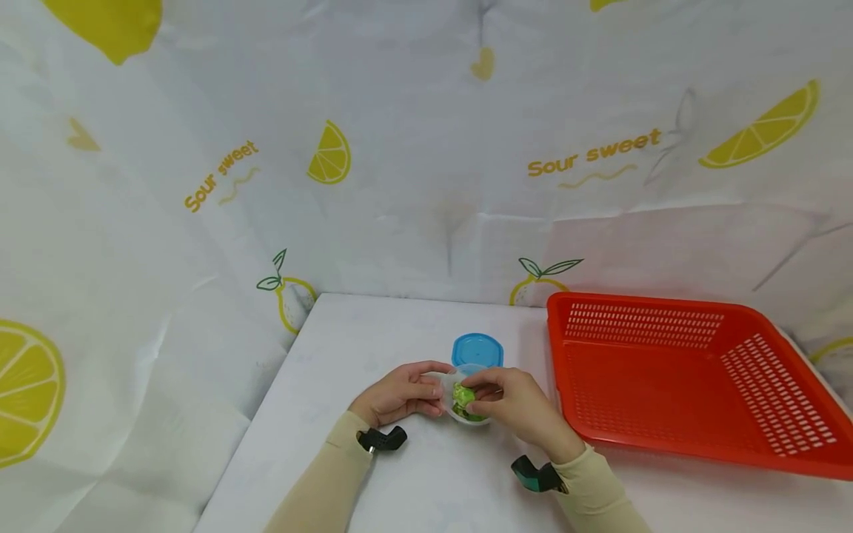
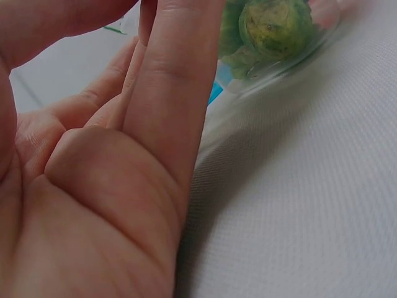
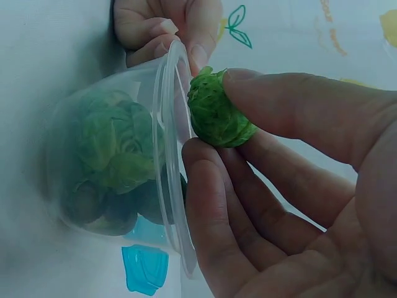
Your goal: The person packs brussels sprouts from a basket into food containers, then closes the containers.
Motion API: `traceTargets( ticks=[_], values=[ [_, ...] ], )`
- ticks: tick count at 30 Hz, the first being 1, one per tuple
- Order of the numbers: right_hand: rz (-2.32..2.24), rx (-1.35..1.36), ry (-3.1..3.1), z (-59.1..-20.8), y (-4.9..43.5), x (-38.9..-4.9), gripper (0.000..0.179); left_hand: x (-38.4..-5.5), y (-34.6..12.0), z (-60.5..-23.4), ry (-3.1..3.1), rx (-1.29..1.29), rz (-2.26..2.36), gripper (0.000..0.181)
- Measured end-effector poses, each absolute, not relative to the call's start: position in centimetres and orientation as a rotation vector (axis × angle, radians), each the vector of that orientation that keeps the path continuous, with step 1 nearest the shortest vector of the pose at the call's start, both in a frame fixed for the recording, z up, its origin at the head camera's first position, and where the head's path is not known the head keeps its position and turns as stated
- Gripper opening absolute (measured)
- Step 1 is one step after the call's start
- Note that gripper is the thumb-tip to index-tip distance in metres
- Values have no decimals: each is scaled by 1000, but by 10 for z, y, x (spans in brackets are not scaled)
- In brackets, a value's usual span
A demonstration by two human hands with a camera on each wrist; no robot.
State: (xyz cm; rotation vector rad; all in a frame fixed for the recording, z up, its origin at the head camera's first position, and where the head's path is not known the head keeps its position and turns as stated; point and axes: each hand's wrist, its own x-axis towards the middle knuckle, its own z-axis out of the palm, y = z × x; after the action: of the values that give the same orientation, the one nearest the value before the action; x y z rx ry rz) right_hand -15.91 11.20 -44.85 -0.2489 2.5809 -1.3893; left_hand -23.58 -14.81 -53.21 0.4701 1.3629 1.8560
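Observation:
My right hand [image 1: 518,406] pinches a green Brussels sprout [image 3: 218,113] between thumb and fingers, right at the mouth of a clear plastic tub [image 3: 170,143]. Inside the tub, several more Brussels sprouts [image 3: 118,146] show through the cloudy wall. On the tub's left side, my left hand [image 1: 401,392] holds it by the rim with thumb and fingertips. The left wrist view is mostly filled by the palm, with part of the tub and a sprout [image 2: 276,28] beyond the fingers.
Behind the tub lies a blue lid [image 1: 477,350] on the white tabletop [image 1: 320,370]. A large red plastic basket [image 1: 653,381] with slotted walls stands to the right. White cloth [image 1: 413,192] printed with lemons hangs along the back and left.

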Motion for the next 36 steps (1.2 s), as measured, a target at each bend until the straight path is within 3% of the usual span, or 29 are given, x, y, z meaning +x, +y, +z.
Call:
traceTargets(
  ticks=[36],
  values=[
    [-1330,-265,2670,-454,107,-159,28,-235,-148,-529,1356,463,1854,55]
  ],
)
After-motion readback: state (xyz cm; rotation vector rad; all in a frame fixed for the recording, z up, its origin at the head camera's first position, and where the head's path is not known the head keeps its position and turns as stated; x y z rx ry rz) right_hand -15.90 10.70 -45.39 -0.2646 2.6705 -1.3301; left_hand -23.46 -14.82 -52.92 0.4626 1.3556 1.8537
